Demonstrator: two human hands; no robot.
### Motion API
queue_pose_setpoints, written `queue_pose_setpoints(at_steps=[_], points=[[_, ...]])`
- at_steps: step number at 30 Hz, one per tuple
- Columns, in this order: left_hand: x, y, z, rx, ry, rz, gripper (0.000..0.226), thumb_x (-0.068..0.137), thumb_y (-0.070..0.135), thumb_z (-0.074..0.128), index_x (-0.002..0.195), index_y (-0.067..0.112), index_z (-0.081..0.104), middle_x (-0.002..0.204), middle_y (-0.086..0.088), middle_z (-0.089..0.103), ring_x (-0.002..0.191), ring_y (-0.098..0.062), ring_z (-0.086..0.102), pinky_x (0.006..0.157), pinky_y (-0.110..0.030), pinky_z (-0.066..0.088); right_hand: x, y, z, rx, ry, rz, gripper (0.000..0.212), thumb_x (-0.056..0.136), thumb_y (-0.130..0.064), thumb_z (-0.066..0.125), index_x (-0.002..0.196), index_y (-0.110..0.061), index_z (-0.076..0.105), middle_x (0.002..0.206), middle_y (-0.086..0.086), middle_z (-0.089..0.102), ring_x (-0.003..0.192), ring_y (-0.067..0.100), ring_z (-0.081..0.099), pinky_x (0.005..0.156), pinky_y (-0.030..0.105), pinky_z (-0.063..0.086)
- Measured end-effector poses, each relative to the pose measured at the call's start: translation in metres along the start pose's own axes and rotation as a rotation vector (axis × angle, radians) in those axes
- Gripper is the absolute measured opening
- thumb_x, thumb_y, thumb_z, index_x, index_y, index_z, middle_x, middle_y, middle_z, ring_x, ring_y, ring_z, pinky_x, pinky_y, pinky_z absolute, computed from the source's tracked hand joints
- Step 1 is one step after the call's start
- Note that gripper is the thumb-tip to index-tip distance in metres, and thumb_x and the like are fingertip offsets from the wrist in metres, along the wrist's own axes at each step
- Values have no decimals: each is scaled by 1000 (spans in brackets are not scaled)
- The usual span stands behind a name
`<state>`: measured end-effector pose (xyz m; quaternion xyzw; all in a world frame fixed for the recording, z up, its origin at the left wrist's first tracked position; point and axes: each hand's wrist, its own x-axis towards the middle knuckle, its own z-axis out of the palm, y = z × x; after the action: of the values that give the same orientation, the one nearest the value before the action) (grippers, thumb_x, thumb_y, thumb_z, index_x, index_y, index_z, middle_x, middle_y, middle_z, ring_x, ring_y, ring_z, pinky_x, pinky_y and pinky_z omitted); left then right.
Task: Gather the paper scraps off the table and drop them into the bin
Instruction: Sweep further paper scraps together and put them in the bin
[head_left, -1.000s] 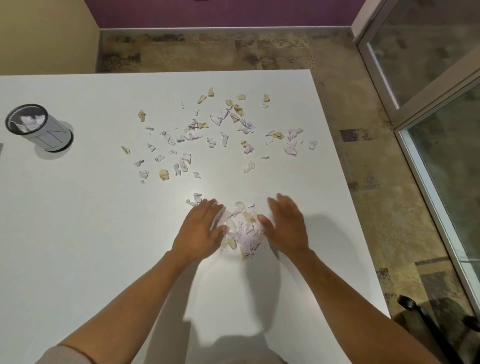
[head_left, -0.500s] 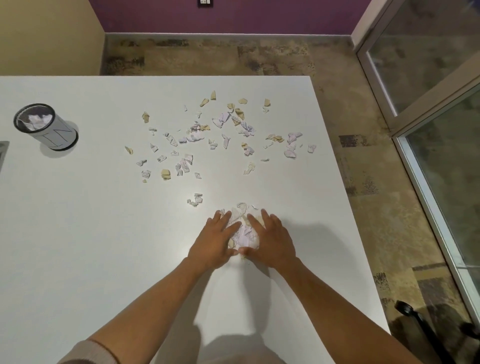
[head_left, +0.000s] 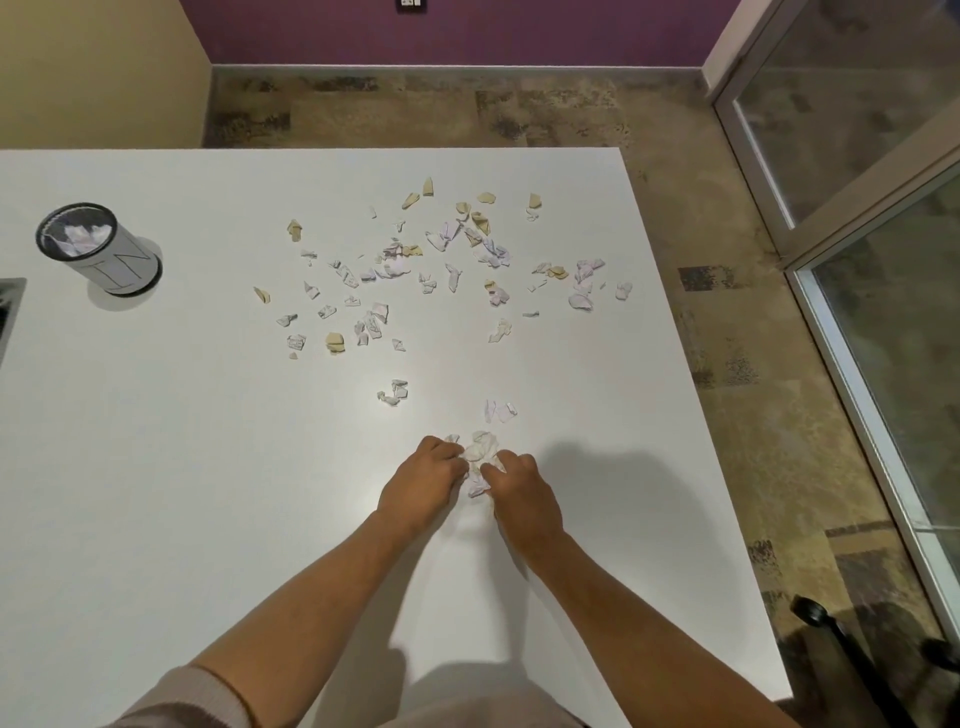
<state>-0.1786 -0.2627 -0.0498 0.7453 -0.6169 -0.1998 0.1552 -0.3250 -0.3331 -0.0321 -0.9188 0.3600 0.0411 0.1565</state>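
Note:
A small heap of white and lilac paper scraps (head_left: 479, 457) lies bunched between my two hands near the middle of the white table (head_left: 156, 493). My left hand (head_left: 423, 480) curls its fingers round the heap's left side, and my right hand (head_left: 519, 488) curls round its right side. Several more scraps (head_left: 441, 260) are scattered across the far half of the table, with a few loose ones (head_left: 498, 411) just beyond my fingers and a small cluster (head_left: 394, 392) to their left. The bin (head_left: 98, 248), a grey cylinder with paper inside, stands at the far left.
A dark flat object (head_left: 8, 312) shows at the table's left edge below the bin. The table's right edge (head_left: 691, 415) drops to a patterned floor. Glass doors (head_left: 857, 156) stand at the right, and a black chair base (head_left: 852, 654) is at the lower right.
My hands drew together from either side of the heap and their fingers curled in, squeezing the scraps into a tighter bunch. A few scraps were left behind just beyond the fingers.

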Motion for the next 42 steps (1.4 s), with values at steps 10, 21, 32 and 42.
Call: queue_pose_setpoints(at_steps=[10, 21, 32, 42], points=[[-5, 2, -11, -293, -13, -348, 16, 84, 0, 60, 85, 5, 75, 89, -9, 73, 86, -29, 65, 76, -33, 49, 5, 10, -2, 445, 147, 147, 15, 73, -11, 65, 63, 0, 65, 67, 15, 64, 61, 32, 59, 54, 34, 44], [-24, -11, -52, -718, 164, -621, 11, 79, 9, 77, 74, 19, 77, 69, 8, 73, 60, -10, 62, 60, -25, 44, 9, -2, -13, 1089, 128, 562, 12, 77, -17, 79, 89, -19, 79, 78, -4, 75, 76, 20, 71, 73, 32, 55], [-70, -72, -115, -922, 292, -717, 13, 73, 15, 85, 71, 25, 78, 74, 3, 75, 70, -23, 68, 72, -33, 52, 34, -96, -24, 1438, 22, 539, 7, 83, -18, 76, 90, -14, 76, 77, 10, 72, 67, 23, 65, 61, 32, 49], [-97, -164, -195, -898, 421, -753, 6, 75, 13, 83, 78, 15, 78, 75, -3, 75, 58, -8, 60, 63, -22, 45, 83, -197, -34, 1518, -7, 472, 5, 82, -7, 76, 86, -9, 76, 66, 5, 68, 60, 20, 62, 76, 49, 53]])
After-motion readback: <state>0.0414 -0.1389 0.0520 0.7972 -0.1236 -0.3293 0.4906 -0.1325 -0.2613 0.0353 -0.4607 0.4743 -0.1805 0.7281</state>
